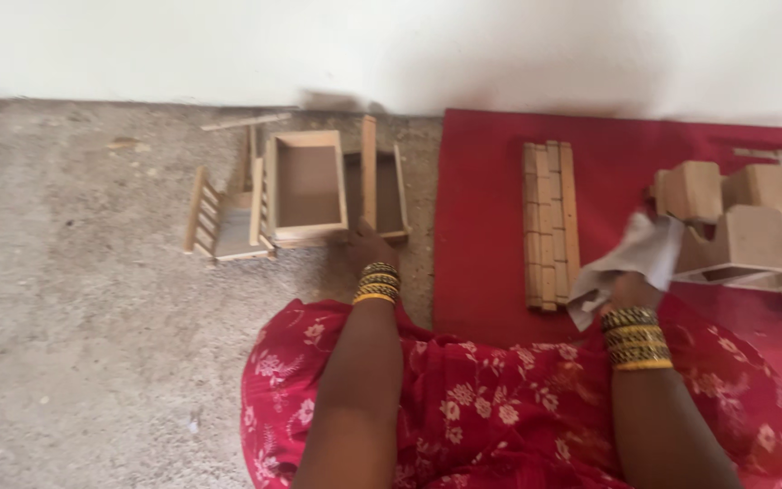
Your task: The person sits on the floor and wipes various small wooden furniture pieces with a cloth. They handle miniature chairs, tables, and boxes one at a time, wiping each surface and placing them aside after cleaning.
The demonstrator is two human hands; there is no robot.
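Head view, looking down: the left hand (368, 246) rests its fingers on the near edge of an open wooden box (308, 186) on the concrete floor (74, 299); whether it grips cannot be told. The box lies straight ahead of that hand. The right hand (628, 292) is closed around a white cloth (634, 263), over a red mat (486, 226), beside a slatted wooden panel (550, 222) lying lengthwise away from the person.
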